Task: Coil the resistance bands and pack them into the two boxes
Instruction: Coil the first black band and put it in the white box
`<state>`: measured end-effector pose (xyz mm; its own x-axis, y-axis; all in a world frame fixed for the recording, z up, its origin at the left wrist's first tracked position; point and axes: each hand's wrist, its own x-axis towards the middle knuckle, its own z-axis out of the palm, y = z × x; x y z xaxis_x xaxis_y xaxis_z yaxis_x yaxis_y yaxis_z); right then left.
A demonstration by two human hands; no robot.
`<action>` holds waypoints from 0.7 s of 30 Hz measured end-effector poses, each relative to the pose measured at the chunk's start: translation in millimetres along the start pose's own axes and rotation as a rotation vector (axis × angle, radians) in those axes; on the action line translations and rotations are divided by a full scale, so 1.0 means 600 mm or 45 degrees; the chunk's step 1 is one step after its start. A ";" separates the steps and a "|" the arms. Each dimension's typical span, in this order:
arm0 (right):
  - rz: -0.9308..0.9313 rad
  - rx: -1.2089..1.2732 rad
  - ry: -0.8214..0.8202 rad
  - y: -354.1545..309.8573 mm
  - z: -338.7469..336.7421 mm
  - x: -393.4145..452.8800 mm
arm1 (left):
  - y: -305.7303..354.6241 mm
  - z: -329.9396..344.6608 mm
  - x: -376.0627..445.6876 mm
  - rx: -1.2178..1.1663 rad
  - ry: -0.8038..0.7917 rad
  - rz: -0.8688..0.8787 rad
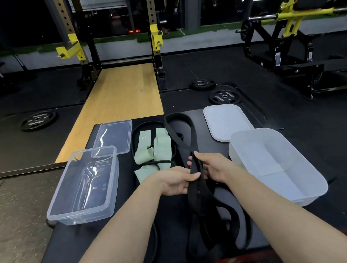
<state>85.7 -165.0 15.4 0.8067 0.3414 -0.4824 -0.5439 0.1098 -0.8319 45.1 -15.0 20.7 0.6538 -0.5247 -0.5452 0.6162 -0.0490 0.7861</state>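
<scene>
A wide black resistance band [176, 136] runs from a far loop on the black platform down between my hands and hangs in folds toward me. My left hand [178, 180] pinches it at the middle with thumb and curled fingers. My right hand [211, 166] grips the same band just to the right, fingers wrapped behind it. A pale green band [159, 147] lies crumpled behind my left hand, with a thin black band [135, 135] looped around it. A clear box [84, 185] stands empty at left. A frosted white box [278, 163] stands empty at right.
The clear lid [113, 136] lies behind the clear box, the white lid [225, 121] behind the white box. Weight plates [38, 120] [224, 96] lie on the dark floor beyond. A wooden lifting platform [119, 96] and a squat rack [154, 37] stand ahead.
</scene>
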 end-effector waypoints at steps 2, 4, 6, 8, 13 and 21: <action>-0.067 0.061 0.026 0.000 -0.002 -0.001 | 0.001 -0.005 -0.007 0.073 0.000 -0.033; -0.101 0.109 0.016 -0.001 -0.006 -0.003 | 0.005 -0.012 -0.009 0.067 0.145 -0.009; -0.109 0.025 -0.032 -0.005 -0.010 -0.011 | 0.010 -0.018 -0.001 -0.091 0.379 0.087; -0.101 -0.070 -0.099 -0.006 -0.012 -0.020 | 0.018 -0.022 0.014 -0.278 0.504 0.200; -0.050 -0.123 -0.271 0.000 -0.021 -0.035 | 0.044 -0.006 0.044 -0.486 0.481 0.221; 0.197 -0.445 -0.550 0.006 -0.046 -0.032 | 0.041 -0.004 0.074 -0.623 0.637 0.289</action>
<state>74.7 -197.0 14.4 0.5160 0.6875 -0.5110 -0.4800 -0.2620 -0.8372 90.4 -37.5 15.3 0.8388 -0.0204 -0.5440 0.4907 0.4611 0.7394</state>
